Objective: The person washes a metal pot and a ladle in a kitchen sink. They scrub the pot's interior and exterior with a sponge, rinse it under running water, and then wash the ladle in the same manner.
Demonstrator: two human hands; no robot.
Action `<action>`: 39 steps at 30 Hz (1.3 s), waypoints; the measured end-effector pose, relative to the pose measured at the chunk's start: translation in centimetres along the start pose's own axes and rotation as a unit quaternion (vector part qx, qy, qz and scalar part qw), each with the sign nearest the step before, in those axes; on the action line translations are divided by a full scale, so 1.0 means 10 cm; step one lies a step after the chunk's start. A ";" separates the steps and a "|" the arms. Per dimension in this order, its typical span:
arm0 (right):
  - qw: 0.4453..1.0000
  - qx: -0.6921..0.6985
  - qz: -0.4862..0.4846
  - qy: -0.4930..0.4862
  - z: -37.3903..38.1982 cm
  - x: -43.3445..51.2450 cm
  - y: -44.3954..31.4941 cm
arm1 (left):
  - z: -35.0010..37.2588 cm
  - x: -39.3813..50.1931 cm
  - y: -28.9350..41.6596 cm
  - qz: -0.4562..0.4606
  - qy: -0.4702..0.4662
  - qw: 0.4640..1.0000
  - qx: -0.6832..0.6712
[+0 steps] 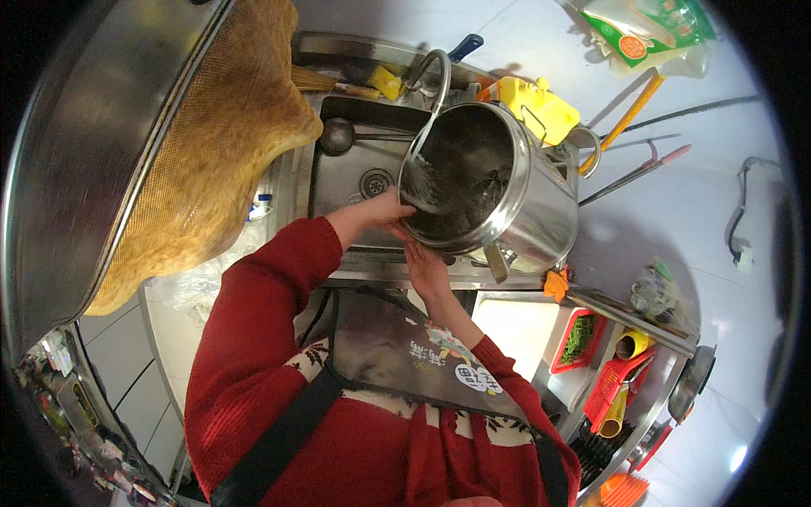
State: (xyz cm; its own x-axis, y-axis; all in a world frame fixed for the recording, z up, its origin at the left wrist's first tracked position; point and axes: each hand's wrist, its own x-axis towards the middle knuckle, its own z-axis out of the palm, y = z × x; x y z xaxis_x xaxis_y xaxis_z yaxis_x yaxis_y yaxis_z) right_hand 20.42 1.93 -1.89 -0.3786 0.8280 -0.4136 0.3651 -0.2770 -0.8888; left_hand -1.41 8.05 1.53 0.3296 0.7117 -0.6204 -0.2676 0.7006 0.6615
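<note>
A large stainless steel stockpot (545, 203) lies tipped over the right side of a metal sink (342, 177), its mouth facing left. Water runs from the curved faucet (441, 70) into the pot. My left hand (385, 209) is at the pot's lower rim, with the thumb over the edge. Just below the rim, my right hand (427, 269) touches the pot's outside, its fingers pointing up and partly hidden. A metal ladle (339, 136) rests in the sink, left of the pot and above the drain (376, 184).
A large metal strainer with a stained mesh cloth (209, 152) looms at the left. Behind the sink are a brush (317, 80), a yellow sponge (385, 82) and a yellow jug (545, 111). Red baskets (595, 342) stand at the lower right. Tongs (646, 166) hang on the wall.
</note>
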 end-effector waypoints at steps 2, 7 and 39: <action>0.981 0.189 0.034 0.020 -0.03 0.00 0.03 | -0.03 0.02 0.02 -0.016 -0.006 0.994 0.106; 0.787 0.603 0.081 0.104 -0.13 -0.09 -0.23 | -0.28 0.31 0.62 0.121 0.205 0.898 0.369; 0.882 0.359 -0.282 -0.119 -0.82 -0.43 -2.56 | -0.01 -0.81 0.20 -0.078 -0.118 0.940 -0.311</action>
State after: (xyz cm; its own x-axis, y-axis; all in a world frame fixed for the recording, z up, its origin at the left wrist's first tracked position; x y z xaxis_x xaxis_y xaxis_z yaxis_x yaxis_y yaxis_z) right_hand 19.68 9.50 24.29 -0.5274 0.8304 0.1796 -0.5384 -0.1632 -0.8267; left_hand -4.70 3.73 7.83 0.5806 0.6175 -0.5306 -0.6528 0.7426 0.1500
